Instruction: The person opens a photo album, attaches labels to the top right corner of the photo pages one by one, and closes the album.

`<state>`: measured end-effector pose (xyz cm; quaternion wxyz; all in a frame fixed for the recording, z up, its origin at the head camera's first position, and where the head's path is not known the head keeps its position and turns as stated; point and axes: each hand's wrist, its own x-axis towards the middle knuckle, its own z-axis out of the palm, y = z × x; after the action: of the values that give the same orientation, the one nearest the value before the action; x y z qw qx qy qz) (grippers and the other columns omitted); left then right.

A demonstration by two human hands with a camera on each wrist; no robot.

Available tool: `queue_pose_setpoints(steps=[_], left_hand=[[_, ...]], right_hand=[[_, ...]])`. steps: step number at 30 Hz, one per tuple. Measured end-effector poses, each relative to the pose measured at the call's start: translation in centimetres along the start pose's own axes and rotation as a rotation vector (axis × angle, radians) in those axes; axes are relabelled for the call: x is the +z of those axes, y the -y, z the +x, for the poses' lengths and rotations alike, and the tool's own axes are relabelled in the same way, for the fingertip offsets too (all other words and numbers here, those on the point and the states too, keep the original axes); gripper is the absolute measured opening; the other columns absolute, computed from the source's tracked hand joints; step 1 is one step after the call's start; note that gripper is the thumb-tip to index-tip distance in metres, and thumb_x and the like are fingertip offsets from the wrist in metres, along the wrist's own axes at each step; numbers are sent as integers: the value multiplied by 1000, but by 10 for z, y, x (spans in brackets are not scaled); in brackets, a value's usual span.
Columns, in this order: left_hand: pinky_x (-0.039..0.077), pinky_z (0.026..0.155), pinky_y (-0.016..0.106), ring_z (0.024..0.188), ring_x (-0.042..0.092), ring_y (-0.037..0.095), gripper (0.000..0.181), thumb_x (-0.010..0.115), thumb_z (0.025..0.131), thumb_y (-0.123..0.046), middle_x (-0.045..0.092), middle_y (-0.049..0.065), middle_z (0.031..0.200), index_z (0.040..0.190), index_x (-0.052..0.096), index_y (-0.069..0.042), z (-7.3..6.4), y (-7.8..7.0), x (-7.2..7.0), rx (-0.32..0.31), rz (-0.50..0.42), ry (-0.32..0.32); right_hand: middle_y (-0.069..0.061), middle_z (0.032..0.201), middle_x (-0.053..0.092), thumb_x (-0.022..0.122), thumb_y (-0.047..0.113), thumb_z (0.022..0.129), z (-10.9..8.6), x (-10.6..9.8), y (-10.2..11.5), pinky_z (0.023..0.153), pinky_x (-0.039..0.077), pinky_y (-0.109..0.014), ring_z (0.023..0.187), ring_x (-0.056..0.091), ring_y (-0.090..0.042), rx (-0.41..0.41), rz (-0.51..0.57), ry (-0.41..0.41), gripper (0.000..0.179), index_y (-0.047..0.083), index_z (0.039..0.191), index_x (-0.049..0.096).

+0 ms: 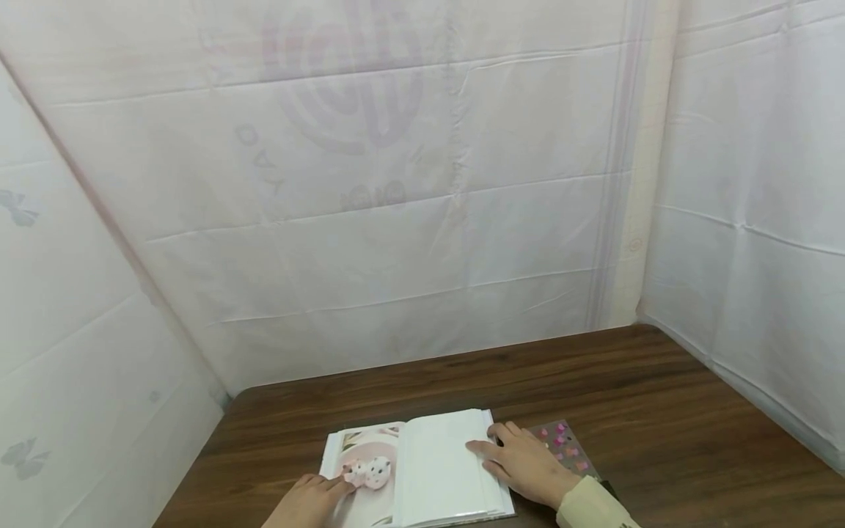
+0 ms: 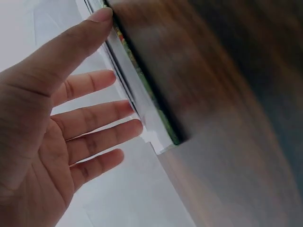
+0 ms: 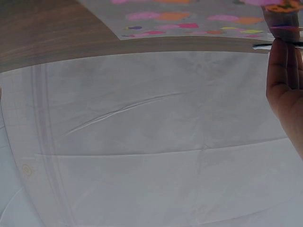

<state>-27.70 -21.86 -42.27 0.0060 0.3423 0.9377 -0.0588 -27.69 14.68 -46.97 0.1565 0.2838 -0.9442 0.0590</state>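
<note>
An open album point(image 1: 449, 469) lies on the table, its right page plain white. The left page point(image 1: 353, 506) carries a pink and white picture, with a pale spotted bow shape point(image 1: 376, 473) on it; whether the bow is printed or separate I cannot tell. My left hand point(image 1: 310, 502) rests at that page's left side, fingertips by the bow. In the left wrist view, the thumb and extended fingers of the left hand point(image 2: 71, 109) are along the album's edge point(image 2: 142, 90). My right hand point(image 1: 524, 462) lies with extended fingers over the white page's right edge; the right wrist view shows it point(image 3: 289, 90) only partly.
A clear sheet with pink and orange stickers point(image 1: 568, 447) lies on the table right of the album, partly behind my right hand. The dark wood table point(image 1: 422, 381) is bordered by white cloth walls point(image 1: 396, 257) at the back and both sides.
</note>
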Motion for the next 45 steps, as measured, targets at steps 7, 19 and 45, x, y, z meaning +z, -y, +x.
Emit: queue_pose_setpoints(steps=[7,19,45], left_hand=[[47,79,45,90,61,22,72,45,69,-74,67,3,100,105,62,-15,6,-8,-8,-14,0,13],[47,83,44,100,57,22,59,50,74,-68,64,2,103,102,64,-18,28,-45,-23,66,35,-270],[43,95,41,118,49,24,76,52,71,-68,55,8,124,120,56,-10,106,-126,-12,-29,3,-207]], right_hand=[[-2,114,55,44,35,93,-2,1,0,78,50,-37,96,53,-17,14,16,2,35,35,128,46],[-1,114,55,43,36,93,0,5,-2,78,50,-35,95,53,-15,1,-12,-1,35,37,129,45],[-3,121,53,44,45,90,4,2,1,87,48,-35,104,51,-18,83,-39,63,52,10,129,44]])
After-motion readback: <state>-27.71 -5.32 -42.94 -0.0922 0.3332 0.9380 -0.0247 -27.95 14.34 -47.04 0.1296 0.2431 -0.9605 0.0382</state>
